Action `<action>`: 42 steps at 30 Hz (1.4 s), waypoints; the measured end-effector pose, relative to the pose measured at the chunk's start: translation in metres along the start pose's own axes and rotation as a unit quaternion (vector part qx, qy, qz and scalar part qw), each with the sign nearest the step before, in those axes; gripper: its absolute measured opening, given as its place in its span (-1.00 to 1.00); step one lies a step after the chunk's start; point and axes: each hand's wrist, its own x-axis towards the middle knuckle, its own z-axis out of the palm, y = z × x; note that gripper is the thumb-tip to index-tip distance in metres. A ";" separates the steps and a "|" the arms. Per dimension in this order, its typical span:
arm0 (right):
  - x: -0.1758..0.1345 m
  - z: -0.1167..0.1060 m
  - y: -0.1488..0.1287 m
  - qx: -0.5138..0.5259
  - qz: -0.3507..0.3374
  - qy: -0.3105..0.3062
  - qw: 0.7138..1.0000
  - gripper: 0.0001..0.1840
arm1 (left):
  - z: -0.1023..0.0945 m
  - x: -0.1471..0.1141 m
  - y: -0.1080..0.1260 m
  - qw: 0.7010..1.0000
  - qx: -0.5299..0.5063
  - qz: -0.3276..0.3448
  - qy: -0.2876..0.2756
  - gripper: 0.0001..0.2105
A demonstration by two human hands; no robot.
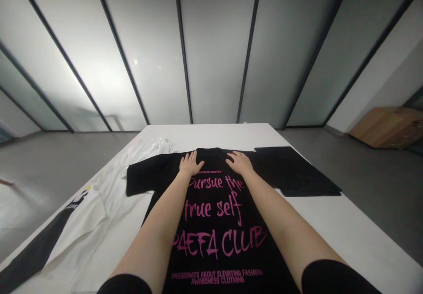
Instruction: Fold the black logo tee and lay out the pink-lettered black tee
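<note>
A black T-shirt (214,219) with pink lettering lies spread on a white table (211,132), its collar toward the far edge and one sleeve stretched out to the left. My left hand (191,164) rests flat on the shirt just left of the collar, fingers spread. On the other side of the collar, my right hand (240,163) also lies on the cloth with its fingers apart. Neither hand grips the fabric. The shirt's lower part runs out of view between my forearms.
At the right, a folded black garment (300,170) lies beside or against the shirt's right sleeve. Crumpled white clothing (95,214) and a dark grey piece of cloth (39,245) cover the table's left side. Frosted glass panels (214,52) stand behind, and a wooden cabinet (386,126) sits far right.
</note>
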 end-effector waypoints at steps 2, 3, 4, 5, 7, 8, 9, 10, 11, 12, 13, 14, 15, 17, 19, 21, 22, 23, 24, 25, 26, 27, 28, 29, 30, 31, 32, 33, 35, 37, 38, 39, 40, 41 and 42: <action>0.000 0.000 0.000 0.000 0.005 -0.005 1.000 -0.39 | -0.001 0.001 -0.004 1.000 0.000 -0.017 -0.004 -0.22; 0.000 0.000 0.000 -0.001 0.006 -0.008 1.000 -0.38 | -0.001 0.001 -0.007 0.999 0.000 -0.037 -0.005 -0.23; 0.000 0.000 0.000 -0.001 0.007 -0.011 1.000 -0.38 | -0.002 0.001 -0.012 0.998 -0.001 -0.063 -0.005 -0.24; 0.000 0.000 0.000 -0.001 0.007 -0.013 1.000 -0.39 | -0.003 0.001 -0.018 0.996 -0.001 -0.091 -0.003 -0.24; -0.001 -0.001 -0.001 -0.002 0.008 -0.016 1.000 -0.39 | -0.005 0.000 -0.033 0.990 0.001 -0.138 0.005 -0.25; -0.001 -0.002 -0.001 -0.003 0.009 -0.018 1.000 -0.39 | -0.006 -0.001 -0.041 0.989 0.003 -0.150 0.009 -0.26; -0.001 -0.002 -0.001 -0.004 0.011 -0.019 1.000 -0.39 | -0.007 -0.003 -0.049 0.988 0.006 -0.155 0.012 -0.27; -0.002 -0.003 -0.001 -0.005 0.013 -0.021 1.000 -0.39 | -0.008 -0.005 -0.055 0.988 0.008 -0.155 0.015 -0.28; -0.002 -0.003 -0.002 -0.006 0.014 -0.024 1.000 -0.39 | -0.009 -0.007 -0.060 0.988 0.009 -0.153 0.018 -0.29; -0.002 -0.004 -0.002 -0.007 0.015 -0.027 0.999 -0.38 | -0.009 -0.009 -0.063 0.989 0.010 -0.147 0.025 -0.30; -0.002 -0.005 -0.002 -0.008 0.016 -0.030 0.999 -0.38 | -0.010 -0.011 -0.065 0.990 0.012 -0.137 0.036 -0.33; -0.003 -0.005 -0.003 -0.009 0.017 -0.034 0.999 -0.38 | -0.010 -0.013 -0.066 0.991 0.014 -0.125 0.050 -0.35; -0.003 -0.006 -0.004 -0.011 0.017 -0.037 0.999 -0.37 | -0.009 -0.015 -0.066 0.991 0.016 -0.112 0.065 -0.38; -0.003 -0.008 -0.007 -0.017 0.020 -0.046 0.999 -0.35 | -0.009 -0.019 -0.064 0.991 0.019 -0.090 0.093 -0.43; -0.002 -0.009 -0.012 -0.025 0.028 -0.060 0.998 -0.32 | -0.008 -0.022 -0.063 0.991 0.020 -0.078 0.108 -0.44; -0.002 -0.011 -0.019 -0.034 0.047 -0.075 0.995 -0.31 | -0.008 -0.024 -0.061 0.991 0.023 -0.073 0.111 -0.41; -0.002 -0.011 -0.024 -0.038 0.061 -0.081 0.994 -0.31 | -0.008 -0.024 -0.061 0.991 0.025 -0.074 0.109 -0.40; -0.003 -0.010 -0.029 -0.042 0.075 -0.084 0.993 -0.30 | -0.008 -0.024 -0.061 0.992 0.027 -0.075 0.102 -0.39; -0.005 -0.009 -0.035 -0.043 0.088 -0.085 0.991 -0.30 | -0.008 -0.024 -0.060 0.992 0.029 -0.077 0.092 -0.37; -0.007 -0.008 -0.041 -0.043 0.099 -0.085 0.991 -0.30 | -0.008 -0.023 -0.060 0.993 0.030 -0.079 0.079 -0.36; -0.010 -0.006 -0.048 -0.040 0.106 -0.086 0.990 -0.29 | -0.009 -0.022 -0.060 0.994 0.030 -0.081 0.065 -0.34; -0.014 -0.004 -0.055 -0.035 0.110 -0.088 0.989 -0.28 | -0.009 -0.021 -0.060 0.995 0.029 -0.084 0.052 -0.33; -0.018 -0.002 -0.062 -0.028 0.110 -0.093 0.989 -0.26 | -0.009 -0.020 -0.060 0.995 0.027 -0.088 0.042 -0.31; -0.022 0.000 -0.069 -0.020 0.108 -0.100 0.989 -0.24 | -0.010 -0.019 -0.060 0.995 0.025 -0.092 0.035 -0.30; -0.026 0.002 -0.076 -0.012 0.104 -0.110 0.988 -0.22 | -0.010 -0.018 -0.060 0.995 0.024 -0.096 0.032 -0.30; -0.030 0.002 -0.081 -0.004 0.099 -0.119 0.988 -0.20 | -0.010 -0.017 -0.060 0.994 0.023 -0.099 0.031 -0.29; -0.035 0.002 -0.086 0.003 0.092 -0.128 0.987 -0.19 | -0.010 -0.017 -0.060 0.994 0.023 -0.101 0.031 -0.29; -0.039 0.002 -0.089 0.011 0.083 -0.134 0.987 -0.19 | -0.010 -0.017 -0.060 0.994 0.022 -0.101 0.031 -0.29; -0.049 -0.001 -0.089 0.030 0.066 -0.136 0.988 -0.21 | -0.009 -0.017 -0.061 0.995 0.018 -0.096 0.033 -0.30; -0.060 -0.004 -0.082 0.044 0.075 -0.131 0.987 -0.20 | -0.009 -0.019 -0.060 0.995 0.014 -0.090 0.039 -0.32; -0.066 -0.005 -0.076 0.044 0.086 -0.129 0.987 -0.19 | -0.010 -0.020 -0.060 0.995 0.013 -0.089 0.046 -0.33; -0.072 -0.005 -0.071 0.039 0.097 -0.123 0.987 -0.18 | -0.010 -0.021 -0.059 0.994 0.013 -0.088 0.056 -0.35; -0.078 -0.005 -0.066 0.028 0.106 -0.116 0.987 -0.16 | -0.012 -0.022 -0.058 0.994 0.013 -0.088 0.070 -0.38; -0.082 -0.005 -0.061 0.017 0.111 -0.107 0.988 -0.15 | -0.013 -0.024 -0.057 0.992 0.012 -0.088 0.086 -0.43; -0.086 -0.004 -0.058 0.007 0.112 -0.097 0.989 -0.14 | -0.015 -0.027 -0.056 0.991 0.009 -0.083 0.104 -0.48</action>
